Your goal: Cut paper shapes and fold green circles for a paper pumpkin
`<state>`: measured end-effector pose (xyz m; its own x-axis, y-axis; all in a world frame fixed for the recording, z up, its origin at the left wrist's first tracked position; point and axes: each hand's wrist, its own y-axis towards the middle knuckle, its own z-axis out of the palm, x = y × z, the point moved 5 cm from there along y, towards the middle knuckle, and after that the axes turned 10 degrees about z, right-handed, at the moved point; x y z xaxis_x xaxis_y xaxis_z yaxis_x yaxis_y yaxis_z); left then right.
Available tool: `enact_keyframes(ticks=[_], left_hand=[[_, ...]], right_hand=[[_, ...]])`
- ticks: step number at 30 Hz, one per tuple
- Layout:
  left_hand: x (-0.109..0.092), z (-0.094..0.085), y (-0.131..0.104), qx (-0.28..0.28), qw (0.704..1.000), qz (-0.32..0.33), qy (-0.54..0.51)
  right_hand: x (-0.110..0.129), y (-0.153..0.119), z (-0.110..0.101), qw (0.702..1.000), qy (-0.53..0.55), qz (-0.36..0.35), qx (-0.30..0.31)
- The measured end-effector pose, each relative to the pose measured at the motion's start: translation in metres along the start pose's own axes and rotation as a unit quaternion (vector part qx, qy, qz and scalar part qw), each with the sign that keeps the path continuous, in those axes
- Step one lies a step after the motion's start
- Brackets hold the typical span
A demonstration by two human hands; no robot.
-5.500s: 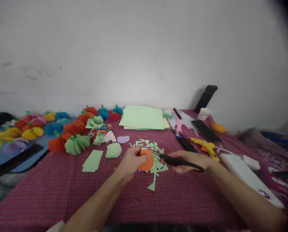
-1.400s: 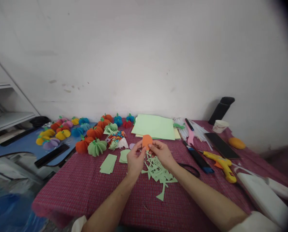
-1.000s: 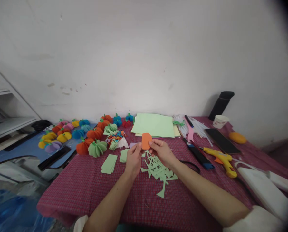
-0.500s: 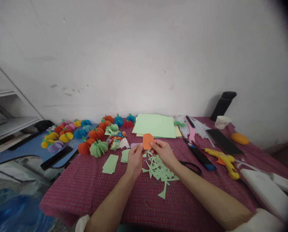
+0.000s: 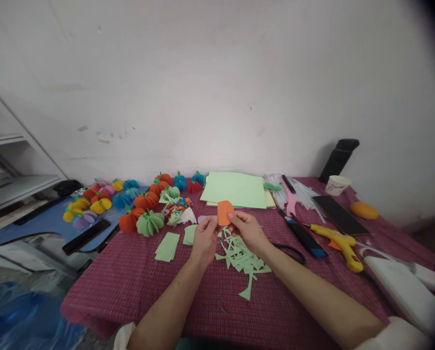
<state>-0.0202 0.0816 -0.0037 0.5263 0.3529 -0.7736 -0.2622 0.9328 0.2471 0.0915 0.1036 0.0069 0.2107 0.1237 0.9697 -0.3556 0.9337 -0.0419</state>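
Note:
Between my two hands is a small orange paper piece (image 5: pixel 225 212) with rounded corners, raised above the table. My left hand (image 5: pixel 206 236) pinches its lower left edge, and my right hand (image 5: pixel 249 229) pinches its right edge. Beneath them lies a heap of light green paper scraps (image 5: pixel 241 255). Left of my left hand are a rounded green paper stack (image 5: pixel 190 235) and a stack of green paper rectangles (image 5: pixel 167 247). A purple paper piece (image 5: pixel 203 219) is partly hidden behind my left fingers.
Paper pumpkins (image 5: pixel 150 223) in several colours stand at the left. Large green sheets (image 5: pixel 235 188) lie at the back. To the right are a blue-and-black cutter (image 5: pixel 305 238), a yellow glue gun (image 5: pixel 343 245), a dark phone (image 5: pixel 337 214), a paper cup (image 5: pixel 337 185) and a black bottle (image 5: pixel 337 160).
Both hands keep their pinch on the orange paper piece, which looks turned slightly. The whole view has shifted a little.

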Motion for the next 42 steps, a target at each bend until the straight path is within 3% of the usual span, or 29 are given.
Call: enact_keyframes(ticks=[10,17,20,24,29,31,34,38,42], left_hand=[[0.002,-0.004,0.004,-0.004,0.998,-0.027,0.065],[0.0,-0.009,0.003,0.008,0.989,-0.005,0.147],[0.002,-0.007,0.004,0.032,0.987,0.005,0.156],[-0.002,-0.02,0.012,-0.018,0.985,0.017,0.17],[-0.046,-0.057,0.027,-0.087,0.973,0.043,0.209],[-0.068,-0.072,0.031,-0.061,0.963,0.057,0.256],[-0.087,-0.1,0.03,-0.09,0.938,0.048,0.332],[-0.076,-0.124,0.023,-0.105,0.873,0.009,0.476],[-0.053,-0.12,0.022,-0.079,0.827,0.013,0.557]], right_hand=[[-0.003,-0.001,0.004,0.988,-0.144,-0.05,0.027],[-0.001,-0.009,0.009,0.942,-0.31,-0.125,0.03],[0.0,-0.007,0.007,0.945,-0.301,-0.121,0.026],[0.0,-0.001,-0.003,0.961,-0.262,-0.09,-0.007],[-0.006,0.013,-0.022,0.981,-0.182,-0.051,-0.049],[-0.014,0.019,-0.026,0.984,-0.169,-0.032,-0.047],[-0.029,0.025,-0.027,0.983,-0.175,-0.022,-0.04],[-0.045,0.026,-0.025,0.975,-0.22,-0.022,-0.033],[-0.05,0.022,-0.02,0.959,-0.283,-0.026,-0.022]])
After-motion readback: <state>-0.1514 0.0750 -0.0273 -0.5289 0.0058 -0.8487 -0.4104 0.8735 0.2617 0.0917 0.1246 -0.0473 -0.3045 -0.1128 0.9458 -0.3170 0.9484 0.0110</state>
